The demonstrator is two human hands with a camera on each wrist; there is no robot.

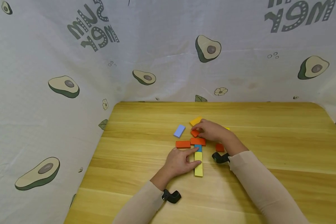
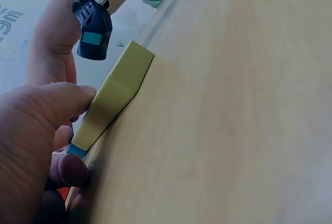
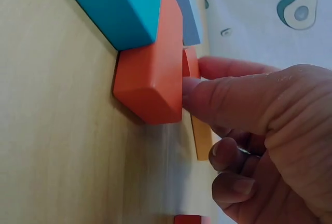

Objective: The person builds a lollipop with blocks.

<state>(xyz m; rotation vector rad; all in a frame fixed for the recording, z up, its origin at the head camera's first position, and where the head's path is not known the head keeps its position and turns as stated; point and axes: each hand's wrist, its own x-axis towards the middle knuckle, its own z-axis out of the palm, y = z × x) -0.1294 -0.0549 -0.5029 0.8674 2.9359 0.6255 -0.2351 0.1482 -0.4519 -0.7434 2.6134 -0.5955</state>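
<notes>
My right hand (image 1: 212, 130) pinches a small red-orange block (image 1: 195, 133) between thumb and index finger, just behind a longer red-orange block (image 1: 198, 141) lying crosswise. In the right wrist view, the thumb partly hides the pinched block (image 3: 191, 62). My left hand (image 1: 179, 161) reaches in from the left, its index fingertip on a blue block (image 1: 199, 149) and its thumb on the yellow blocks (image 1: 198, 171). The blue and yellow pieces form a straight strip running toward me from the crosswise block. In the left wrist view the thumb lies along the side of the yellow piece (image 2: 111, 99).
Another red-orange block (image 1: 183, 144) lies end to end with the crosswise one, on its left. Farther back are a light blue block (image 1: 179, 131) and an orange-yellow block (image 1: 196, 120). A red block (image 1: 220, 147) and a partly hidden yellow block (image 1: 227, 128) sit by the right forearm.
</notes>
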